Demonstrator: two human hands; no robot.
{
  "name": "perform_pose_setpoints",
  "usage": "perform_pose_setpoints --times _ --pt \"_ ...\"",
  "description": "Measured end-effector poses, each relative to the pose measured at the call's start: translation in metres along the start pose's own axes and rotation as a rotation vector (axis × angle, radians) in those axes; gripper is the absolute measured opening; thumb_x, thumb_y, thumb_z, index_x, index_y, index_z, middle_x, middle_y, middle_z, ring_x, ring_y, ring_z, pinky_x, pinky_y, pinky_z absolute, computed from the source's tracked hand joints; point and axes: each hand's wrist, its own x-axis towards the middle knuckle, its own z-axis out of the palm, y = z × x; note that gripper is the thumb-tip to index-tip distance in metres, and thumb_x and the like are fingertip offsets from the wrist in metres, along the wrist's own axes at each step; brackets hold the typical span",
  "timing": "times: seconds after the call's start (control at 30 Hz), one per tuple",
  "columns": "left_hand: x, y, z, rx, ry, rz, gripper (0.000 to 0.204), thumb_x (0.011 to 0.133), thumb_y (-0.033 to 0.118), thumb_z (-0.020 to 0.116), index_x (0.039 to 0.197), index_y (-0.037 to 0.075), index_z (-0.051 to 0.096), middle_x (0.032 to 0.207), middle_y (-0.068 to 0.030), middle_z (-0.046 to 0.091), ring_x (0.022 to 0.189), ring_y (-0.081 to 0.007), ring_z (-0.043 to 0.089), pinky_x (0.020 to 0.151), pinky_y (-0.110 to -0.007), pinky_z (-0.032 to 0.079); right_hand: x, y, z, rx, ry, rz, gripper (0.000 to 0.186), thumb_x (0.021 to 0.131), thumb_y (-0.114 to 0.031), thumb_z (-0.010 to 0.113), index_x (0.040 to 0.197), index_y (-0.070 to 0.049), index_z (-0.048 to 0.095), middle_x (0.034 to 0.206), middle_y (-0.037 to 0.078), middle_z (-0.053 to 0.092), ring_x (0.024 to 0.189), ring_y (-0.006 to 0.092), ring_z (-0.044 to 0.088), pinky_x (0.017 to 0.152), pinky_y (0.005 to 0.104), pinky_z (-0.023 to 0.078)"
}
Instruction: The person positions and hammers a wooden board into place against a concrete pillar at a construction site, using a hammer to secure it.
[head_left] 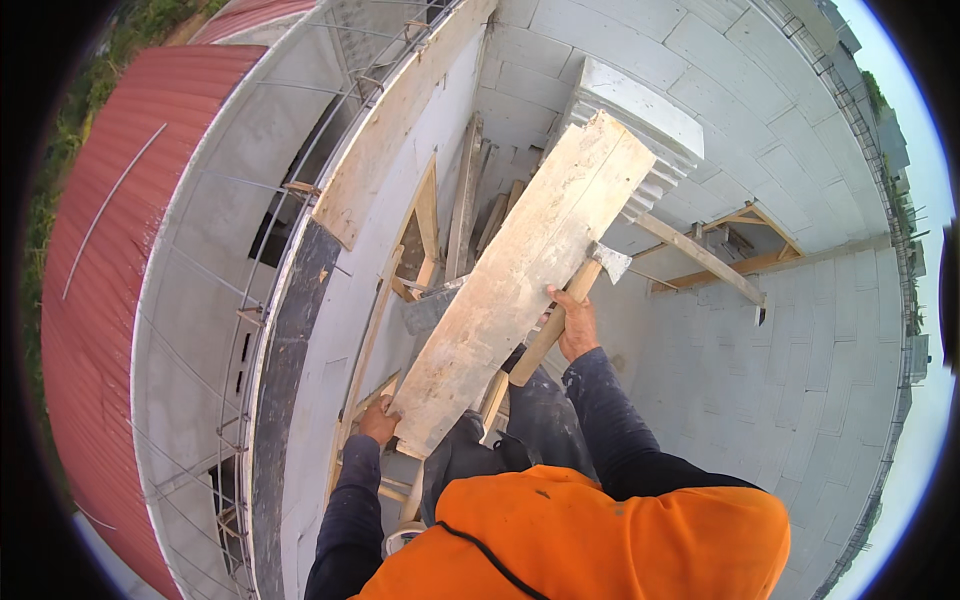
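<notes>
A long pale wooden board (515, 260) slants across the middle, from near my body up toward the block wall. My left hand (379, 420) grips the board's lower left end. Along the board's right edge, my right hand (574, 325) is closed around the wooden handle of a hatchet (610, 262), its fingertips also at the board's edge. The steel head points up and right; the handle angles down toward my legs. Some of my right fingers are hidden behind the handle and board.
I am high beside a block wall (760, 420), over timber props (462, 200) and a wooden frame (425, 215). A diagonal beam (700, 255) crosses to the right. At left are a formwork panel (290, 330), rebar (245, 310) and a red corrugated roof (110, 280). Stepped concrete (640, 115) rises ahead.
</notes>
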Motion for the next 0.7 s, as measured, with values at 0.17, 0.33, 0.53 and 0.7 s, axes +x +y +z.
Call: perform_pose_setpoints --times 0.17,0.33,0.53,0.7 --pt "-0.049 0.035 -0.007 0.053 0.069 -0.052 0.052 0.086 0.026 0.076 0.131 0.003 0.068 0.132 -0.0223 0.070 0.122 -0.0404 0.067 0.105 -0.045 0.051 -0.073 -0.060 0.026 -0.020 -0.181 -0.049 0.047 0.085 -0.017 0.086 0.119 -0.006 0.056 0.100 0.005 0.063 0.086 0.0174 0.066 0.067 0.0354 0.059" --pt "-0.108 0.134 -0.042 -0.409 0.156 0.019 0.054 0.090 0.019 0.071 0.141 0.003 0.064 0.134 -0.0164 0.070 0.127 -0.0293 0.064 0.107 -0.039 0.049 -0.102 -0.078 0.043 -0.135 -0.315 -0.027 0.038 0.084 -0.019 0.088 0.111 -0.005 0.065 0.096 0.004 0.067 0.078 0.0143 0.067 0.068 0.0312 0.057" --pt "-0.126 0.235 -0.100 -0.795 0.442 0.299 0.053 0.096 0.021 0.074 0.143 -0.002 0.061 0.131 -0.0133 0.069 0.119 -0.0189 0.064 0.103 -0.034 0.050 -0.109 -0.031 0.107 -0.322 -0.617 0.125 0.037 0.081 -0.023 0.092 0.103 -0.004 0.069 0.087 0.003 0.069 0.075 0.0141 0.066 0.071 0.0306 0.053" --pt "-0.148 0.242 -0.152 -0.822 0.404 0.208 0.053 0.098 0.032 0.078 0.135 -0.003 0.066 0.115 -0.0101 0.075 0.101 -0.0163 0.070 0.089 -0.033 0.057 -0.138 -0.034 0.161 -0.373 -0.779 0.127 0.039 0.081 -0.022 0.093 0.105 -0.003 0.070 0.089 0.003 0.070 0.078 0.0148 0.068 0.074 0.0309 0.055"
